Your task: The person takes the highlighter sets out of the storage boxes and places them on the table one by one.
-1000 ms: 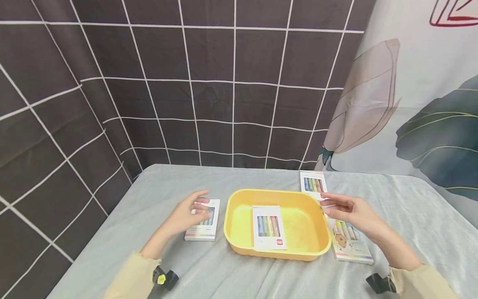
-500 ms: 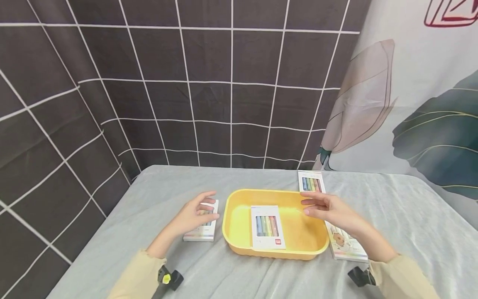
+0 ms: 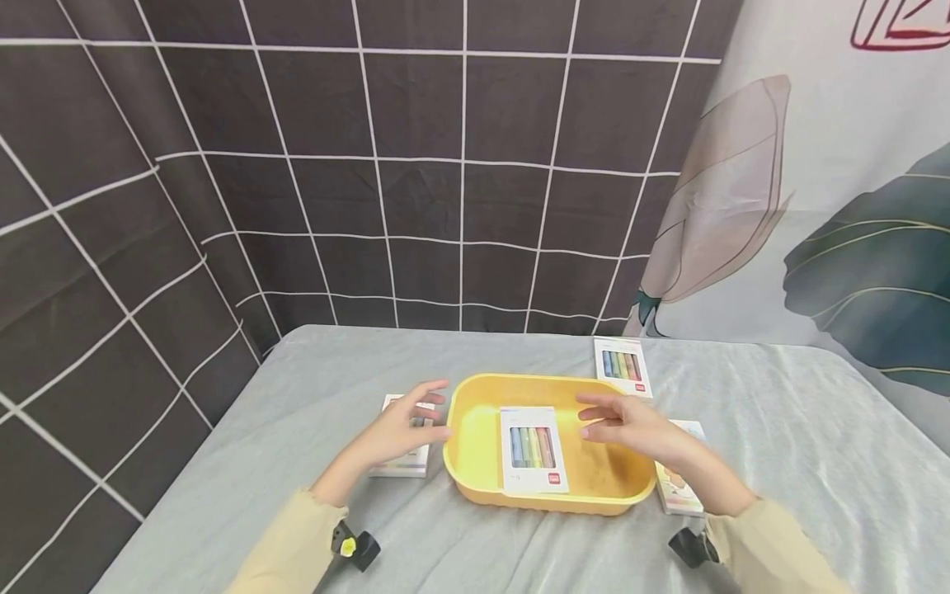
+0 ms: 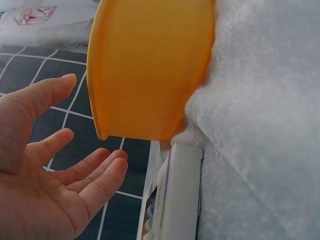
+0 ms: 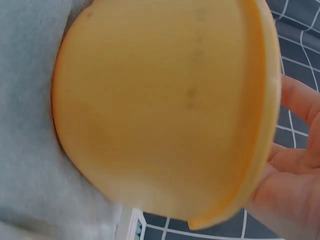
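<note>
A white windowed box of coloured sticks [image 3: 533, 450], like chalks or crayons, lies face up inside a yellow plastic basin [image 3: 475, 499]. My left hand [image 3: 397, 429], fingers spread and holding nothing, hovers by the basin's left rim. It partly covers a similar box [image 3: 404, 467] on the cloth; the left wrist view shows that box's white side [image 4: 182, 192] beside the basin. Over the basin's right part is my right hand [image 3: 638, 425], also holding nothing, fingers loosely bent. In the right wrist view the basin wall [image 5: 150, 100] hides part of that hand [image 5: 295, 165].
Behind the basin's right corner lies another white box [image 3: 622, 368]. A box with a cartoon picture [image 3: 679, 497] sits right of the basin, partly under my right forearm. Grey cloth [image 3: 519, 553] covers the table; a dark checked curtain [image 3: 416, 198] hangs behind.
My right hand has moved left, from above the cartoon box to over the basin. My left hand has shifted right to the basin's rim. The boxes and basin stay put.
</note>
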Motion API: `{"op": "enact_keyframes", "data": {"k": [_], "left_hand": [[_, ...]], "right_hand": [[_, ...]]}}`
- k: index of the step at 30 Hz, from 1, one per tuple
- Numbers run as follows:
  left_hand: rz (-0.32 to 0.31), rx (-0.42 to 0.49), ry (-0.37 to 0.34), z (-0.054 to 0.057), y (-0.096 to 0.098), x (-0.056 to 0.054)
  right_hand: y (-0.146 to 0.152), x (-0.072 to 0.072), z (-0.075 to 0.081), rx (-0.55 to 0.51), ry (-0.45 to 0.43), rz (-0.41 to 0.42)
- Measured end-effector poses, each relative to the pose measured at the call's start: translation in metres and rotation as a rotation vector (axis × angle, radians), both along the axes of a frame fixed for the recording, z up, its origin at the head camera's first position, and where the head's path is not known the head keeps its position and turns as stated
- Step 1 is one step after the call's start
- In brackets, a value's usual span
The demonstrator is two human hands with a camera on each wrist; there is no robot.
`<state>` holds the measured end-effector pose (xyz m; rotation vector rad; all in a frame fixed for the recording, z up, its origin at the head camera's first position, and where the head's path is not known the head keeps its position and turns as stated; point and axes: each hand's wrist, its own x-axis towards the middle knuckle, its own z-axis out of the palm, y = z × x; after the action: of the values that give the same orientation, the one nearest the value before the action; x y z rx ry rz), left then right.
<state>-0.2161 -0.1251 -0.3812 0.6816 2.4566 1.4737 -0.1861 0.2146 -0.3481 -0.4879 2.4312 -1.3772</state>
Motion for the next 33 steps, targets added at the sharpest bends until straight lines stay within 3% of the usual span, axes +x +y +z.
{"op": "enact_keyframes", "data": {"k": [24,33], "left_hand": [[-0.064,-0.050,-0.032,-0.007,0.014,-0.003],[-0.069,-0.065,-0.047,-0.008,0.017,-0.003]], "right_hand": [[-0.026,-0.003,-0.018,0.138,0.005,0.085],[-0.028,-0.004,-0.025,0.113,0.007,0.095]]}}
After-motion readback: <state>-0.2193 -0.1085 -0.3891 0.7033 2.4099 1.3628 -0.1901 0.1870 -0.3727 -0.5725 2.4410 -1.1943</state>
